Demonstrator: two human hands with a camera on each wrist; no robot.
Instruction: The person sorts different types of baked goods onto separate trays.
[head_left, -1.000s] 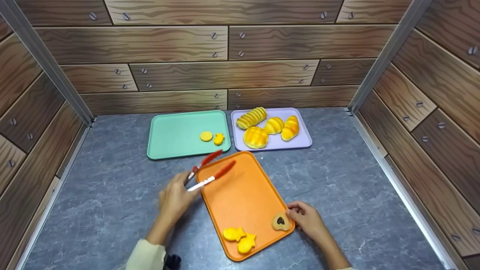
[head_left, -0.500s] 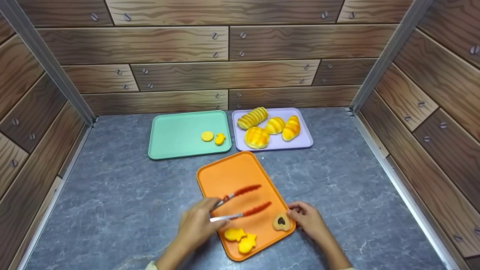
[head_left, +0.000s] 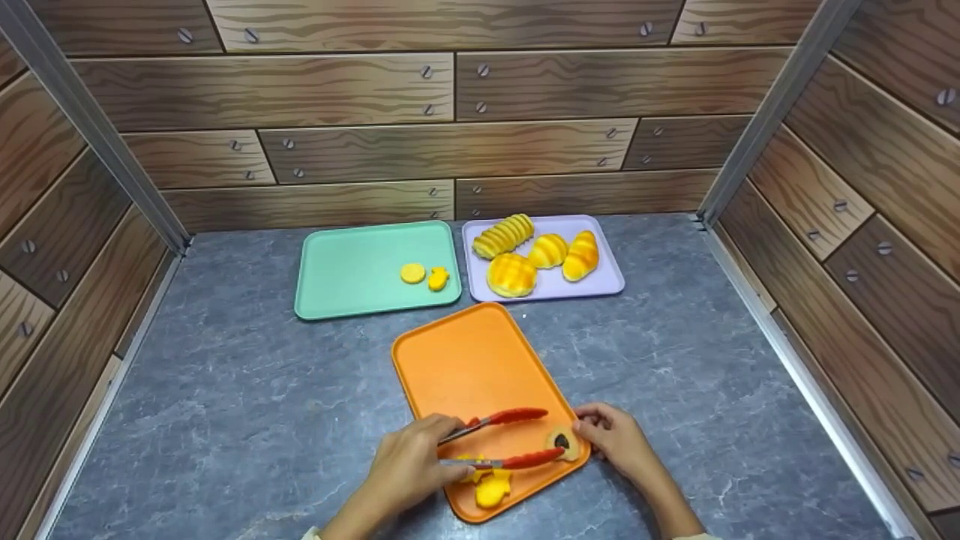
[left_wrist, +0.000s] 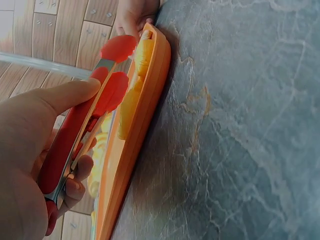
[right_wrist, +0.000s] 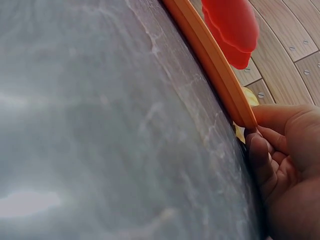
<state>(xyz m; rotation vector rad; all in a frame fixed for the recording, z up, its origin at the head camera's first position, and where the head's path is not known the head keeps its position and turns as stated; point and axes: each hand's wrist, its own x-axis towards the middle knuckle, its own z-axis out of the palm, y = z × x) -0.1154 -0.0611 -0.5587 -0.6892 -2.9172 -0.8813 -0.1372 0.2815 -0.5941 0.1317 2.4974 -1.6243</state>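
My left hand [head_left: 409, 461] grips a pair of red-tipped tongs [head_left: 517, 459], whose arms are spread apart over the near end of an orange tray [head_left: 457, 367]. In the left wrist view the thumb lies along the red handle [left_wrist: 67, 140] and the fingers curl round the other side. The lower tip overlaps a heart-centred cookie [head_left: 573, 444] in the tray's near right corner; whether it touches cannot be told. Two yellow fish-shaped pieces [head_left: 493, 493] lie at the near left corner, one partly hidden by the tongs. My right hand [head_left: 619, 442] pinches the tray's right edge.
Behind stands a green tray [head_left: 345, 270] with a round yellow slice [head_left: 412, 273] and a small yellow-orange piece [head_left: 438, 279]. Beside it, a lilac tray [head_left: 607, 281] bears several bread pieces [head_left: 511, 274]. Wood-patterned walls [head_left: 360, 90] enclose the grey tabletop [head_left: 247, 390].
My left hand has carried the tongs from the orange tray's far left edge toward its near right corner, bringing the lower tip over the cookie. The right hand has stayed on the tray's edge.
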